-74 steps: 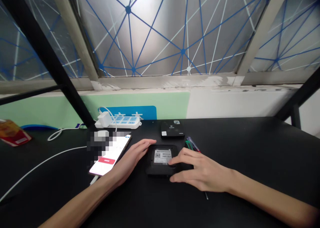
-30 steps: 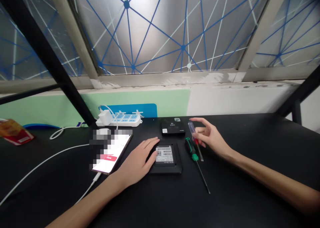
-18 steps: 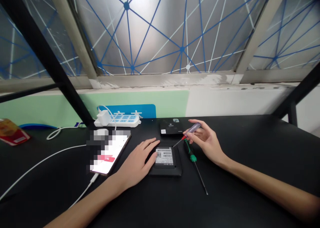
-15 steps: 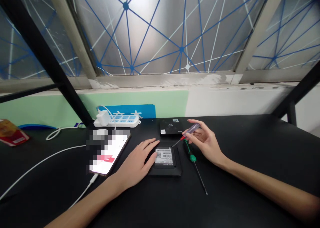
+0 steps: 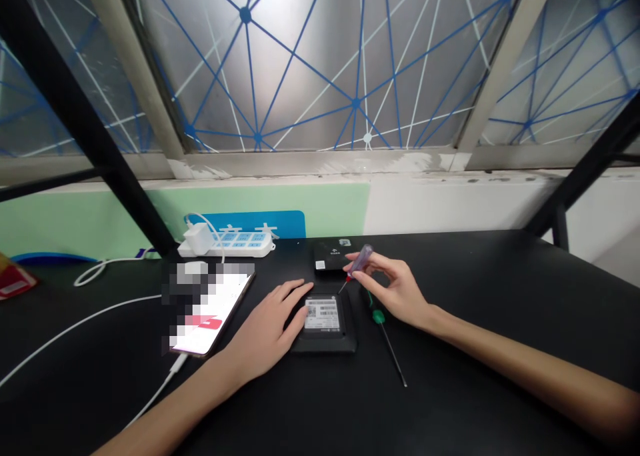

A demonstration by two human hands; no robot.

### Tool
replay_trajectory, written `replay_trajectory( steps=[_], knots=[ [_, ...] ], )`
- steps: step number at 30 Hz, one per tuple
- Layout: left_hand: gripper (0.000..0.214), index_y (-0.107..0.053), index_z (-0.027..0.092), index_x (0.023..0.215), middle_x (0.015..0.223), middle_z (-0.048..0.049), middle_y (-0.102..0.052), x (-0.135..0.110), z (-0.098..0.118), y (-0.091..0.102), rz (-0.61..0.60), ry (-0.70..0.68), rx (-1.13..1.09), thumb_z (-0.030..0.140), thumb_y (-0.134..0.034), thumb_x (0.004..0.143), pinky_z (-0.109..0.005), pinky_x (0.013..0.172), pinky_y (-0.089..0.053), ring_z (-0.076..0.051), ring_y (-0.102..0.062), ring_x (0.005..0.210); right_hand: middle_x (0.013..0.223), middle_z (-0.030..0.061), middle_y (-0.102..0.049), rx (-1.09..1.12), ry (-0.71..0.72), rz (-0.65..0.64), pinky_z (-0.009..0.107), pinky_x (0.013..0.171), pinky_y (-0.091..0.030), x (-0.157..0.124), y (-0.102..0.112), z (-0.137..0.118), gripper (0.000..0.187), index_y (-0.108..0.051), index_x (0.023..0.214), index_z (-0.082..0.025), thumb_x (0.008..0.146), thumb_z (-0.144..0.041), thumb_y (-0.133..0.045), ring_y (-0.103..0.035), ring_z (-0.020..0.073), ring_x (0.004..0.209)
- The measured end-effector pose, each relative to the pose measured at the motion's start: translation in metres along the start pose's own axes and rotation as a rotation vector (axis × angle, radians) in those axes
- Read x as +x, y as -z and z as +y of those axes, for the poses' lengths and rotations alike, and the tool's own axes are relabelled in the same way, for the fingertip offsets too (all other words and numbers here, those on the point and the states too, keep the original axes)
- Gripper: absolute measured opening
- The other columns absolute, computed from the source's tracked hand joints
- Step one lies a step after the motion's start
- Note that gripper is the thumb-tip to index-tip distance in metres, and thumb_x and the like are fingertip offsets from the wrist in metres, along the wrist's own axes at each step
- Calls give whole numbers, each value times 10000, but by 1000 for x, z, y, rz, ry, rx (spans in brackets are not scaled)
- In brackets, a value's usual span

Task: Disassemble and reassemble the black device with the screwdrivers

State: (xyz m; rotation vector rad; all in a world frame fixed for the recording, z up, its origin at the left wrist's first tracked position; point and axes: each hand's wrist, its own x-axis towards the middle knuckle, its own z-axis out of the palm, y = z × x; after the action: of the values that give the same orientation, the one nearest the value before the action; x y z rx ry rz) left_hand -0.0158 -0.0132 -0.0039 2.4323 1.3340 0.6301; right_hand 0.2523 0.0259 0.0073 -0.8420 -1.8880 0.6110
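Note:
A flat black device lies on the table with its white label facing up. My left hand rests along its left side, fingers stretched out and apart. In my right hand is a small screwdriver with a clear purplish handle and red collar. Its handle now stands steeper, and the thin tip points down at the upper right corner of the device; whether it sits in a hole I cannot tell. A second screwdriver with a green and black handle lies just right of the device, partly under my right hand.
Behind the device is another black box. A lit phone with a white cable lies to the left. Along the wall stands a white power strip with a plugged-in charger. A red packet is at the far left.
My right hand has tilted the screwdriver from a slant to nearly upright, its tip staying near the device's upper right corner. My left hand stays on the device. The view has shifted slightly.

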Motion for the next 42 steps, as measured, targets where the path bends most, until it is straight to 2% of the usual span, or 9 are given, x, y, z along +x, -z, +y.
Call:
replay_trajectory(
  steps=[8,16,24,32,37,42],
  knots=[
    [429,-410,325,1455,1464,-45,-453,0,0,0,-17,3,17,388,-351,1036,-445,1119,-336,-270,-433,1330,869,62,-704,-41,38,-108,323,737,-516,7,-12,5,201,-679,1004,-168,946,-328,-572,-640,182,766],
    [425,-421,312,1449,1448,-54,-466,1,3,3,-23,-2,22,371,-369,1031,-443,1111,-350,-273,-455,1308,872,65,-693,3,62,-128,319,743,-498,7,-14,8,199,-650,1046,-149,963,-289,-535,-626,177,760],
    [414,-420,281,1441,1435,-59,-471,0,3,2,-20,-24,88,351,-346,1040,-428,1094,-388,-246,-472,1294,913,65,-674,4,55,-280,306,727,-486,12,-11,5,217,-614,1110,-162,988,-290,-489,-620,179,804],
    [411,-422,291,1440,1425,-56,-490,-1,4,2,1,-33,114,354,-349,1041,-434,1074,-420,-249,-508,1271,901,49,-663,16,66,-226,302,725,-492,8,-14,12,196,-611,1114,-178,957,-275,-545,-587,160,753],
    [410,-419,287,1442,1425,-64,-492,-1,3,2,0,-35,124,347,-345,1043,-441,1072,-422,-253,-505,1276,835,35,-664,46,38,-137,297,700,-503,7,-19,18,173,-659,999,-177,885,-307,-659,-589,155,712],
    [416,-403,284,1451,1426,-68,-486,-1,2,1,-5,-31,121,341,-350,1042,-446,1080,-412,-253,-490,1286,794,42,-686,36,-3,-136,301,676,-489,6,-20,22,167,-687,850,-169,871,-335,-676,-599,163,695]
  ],
)
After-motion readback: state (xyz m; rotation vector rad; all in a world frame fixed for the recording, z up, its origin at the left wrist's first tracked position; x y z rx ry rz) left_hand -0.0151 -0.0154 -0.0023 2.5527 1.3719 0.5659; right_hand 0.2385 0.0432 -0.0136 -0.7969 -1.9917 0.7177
